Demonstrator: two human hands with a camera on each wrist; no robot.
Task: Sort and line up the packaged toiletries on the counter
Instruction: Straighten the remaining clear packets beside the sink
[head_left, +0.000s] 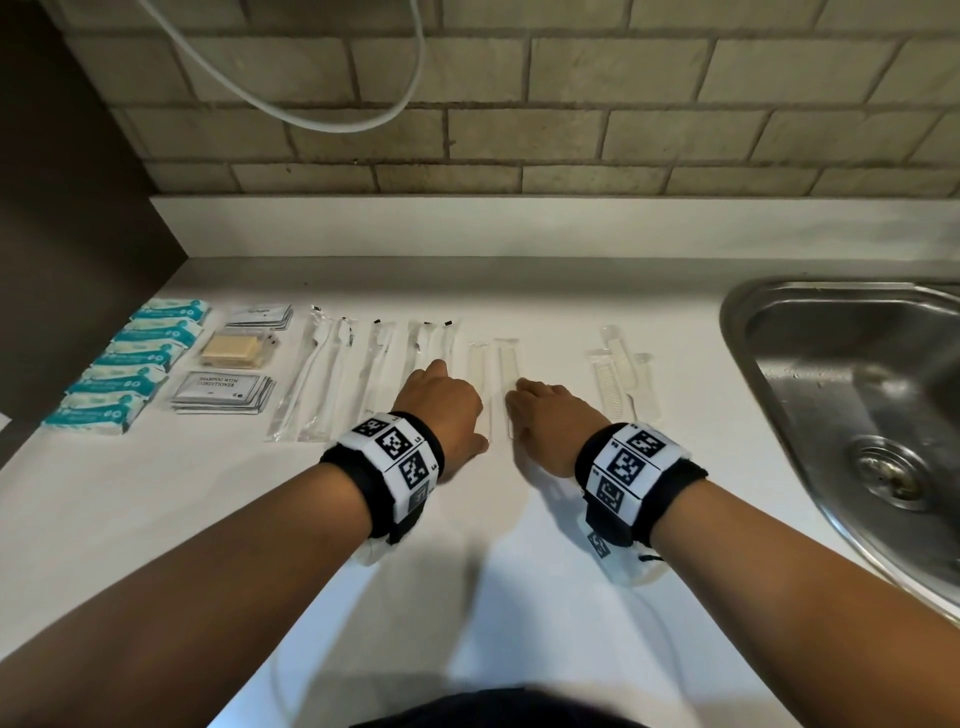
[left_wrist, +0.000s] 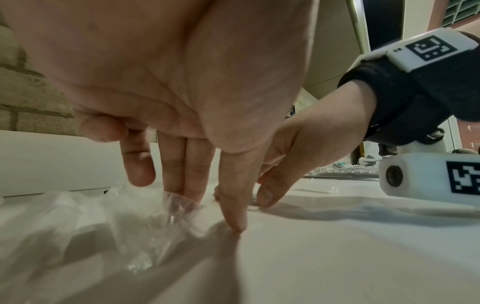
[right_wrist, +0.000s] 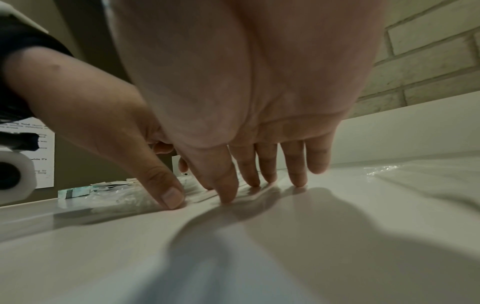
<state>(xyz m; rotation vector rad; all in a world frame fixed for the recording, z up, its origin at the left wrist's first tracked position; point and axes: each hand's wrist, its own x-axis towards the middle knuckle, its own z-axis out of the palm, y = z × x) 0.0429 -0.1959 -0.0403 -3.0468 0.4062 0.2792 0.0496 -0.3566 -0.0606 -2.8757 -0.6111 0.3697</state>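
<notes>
On the white counter, several wrapped toothbrushes lie side by side. Right of them lie two wrapped white combs, parallel. My left hand lies flat with straight fingers on the wrappers between the last toothbrush and the left comb. In the left wrist view its fingertips press clear plastic. My right hand rests with straight fingers on the right comb's near end; its fingertips touch the wrapper. Several more combs lie in a loose pile further right.
Teal soap packets form a column at the far left. Beside them are sachet stacks and a beige item in a clear pack. A steel sink takes the right side. A brick wall backs the counter.
</notes>
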